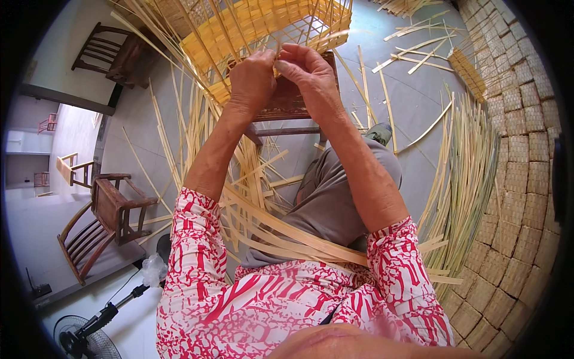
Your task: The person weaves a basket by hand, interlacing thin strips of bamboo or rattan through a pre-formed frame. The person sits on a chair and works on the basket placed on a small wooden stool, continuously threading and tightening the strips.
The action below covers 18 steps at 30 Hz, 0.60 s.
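A yellow woven basket [206,54], made of flat bamboo-like strips with long ends sticking out, rests on a dark red wooden stool [290,102] in front of me. My left hand [252,81] is closed at the basket's near edge. Beside it, my right hand [312,75] pinches with thumb and forefinger. Between the fingertips of both hands is a thin strip [278,48], partly hidden by the fingers. Loose pale strips [293,230] lie across my lap, over the grey trousers.
A long bundle of greenish strips [463,179] lies on the right, beside a wall of stacked woven pieces [517,158]. Loose strips [418,57] scatter over the grey floor. Wooden chairs [113,200] and a fan [89,332] stand on the left.
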Each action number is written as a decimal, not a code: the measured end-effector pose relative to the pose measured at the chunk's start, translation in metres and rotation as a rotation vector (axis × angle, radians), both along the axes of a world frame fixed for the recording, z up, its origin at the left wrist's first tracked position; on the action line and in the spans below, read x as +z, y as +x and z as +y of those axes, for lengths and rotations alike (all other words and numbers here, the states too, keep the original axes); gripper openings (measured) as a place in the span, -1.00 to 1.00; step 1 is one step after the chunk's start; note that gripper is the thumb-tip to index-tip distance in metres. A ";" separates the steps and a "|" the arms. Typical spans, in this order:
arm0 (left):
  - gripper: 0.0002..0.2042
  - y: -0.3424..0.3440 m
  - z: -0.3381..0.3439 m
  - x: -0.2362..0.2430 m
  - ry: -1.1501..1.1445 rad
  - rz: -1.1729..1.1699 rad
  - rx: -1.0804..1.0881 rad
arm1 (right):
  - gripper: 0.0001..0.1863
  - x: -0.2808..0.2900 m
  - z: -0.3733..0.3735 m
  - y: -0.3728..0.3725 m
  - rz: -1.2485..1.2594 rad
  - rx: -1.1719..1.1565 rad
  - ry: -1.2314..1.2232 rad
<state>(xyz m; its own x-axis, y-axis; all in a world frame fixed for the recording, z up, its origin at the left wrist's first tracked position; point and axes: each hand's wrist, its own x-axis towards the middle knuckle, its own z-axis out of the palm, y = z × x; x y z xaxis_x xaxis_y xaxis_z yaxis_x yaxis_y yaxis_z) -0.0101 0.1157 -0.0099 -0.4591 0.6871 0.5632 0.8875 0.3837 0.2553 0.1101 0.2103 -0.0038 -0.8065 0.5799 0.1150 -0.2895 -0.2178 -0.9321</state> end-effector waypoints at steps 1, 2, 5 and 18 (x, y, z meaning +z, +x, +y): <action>-0.92 -0.002 -0.004 0.000 -0.027 0.008 -0.008 | -0.58 -0.001 -0.004 0.003 0.011 -0.022 -0.003; -0.92 -0.005 -0.010 0.002 -0.050 0.015 -0.019 | -0.54 -0.003 -0.006 0.005 0.021 -0.046 -0.003; -0.90 -0.005 -0.049 0.010 -0.101 -0.056 -0.061 | -0.67 -0.022 0.009 0.024 -0.124 -0.087 -0.491; -0.80 0.039 -0.084 -0.015 0.240 0.138 -0.278 | -0.77 -0.031 0.018 0.051 -0.155 -0.163 -0.680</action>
<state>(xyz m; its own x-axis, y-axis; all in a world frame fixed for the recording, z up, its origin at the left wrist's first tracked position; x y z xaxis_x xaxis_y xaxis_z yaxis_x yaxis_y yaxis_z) 0.0292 0.0319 -0.0246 -0.1825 0.6161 0.7662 0.9814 0.0675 0.1795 0.1610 0.2279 -0.0353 -0.6811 0.5972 -0.4236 -0.2434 -0.7304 -0.6382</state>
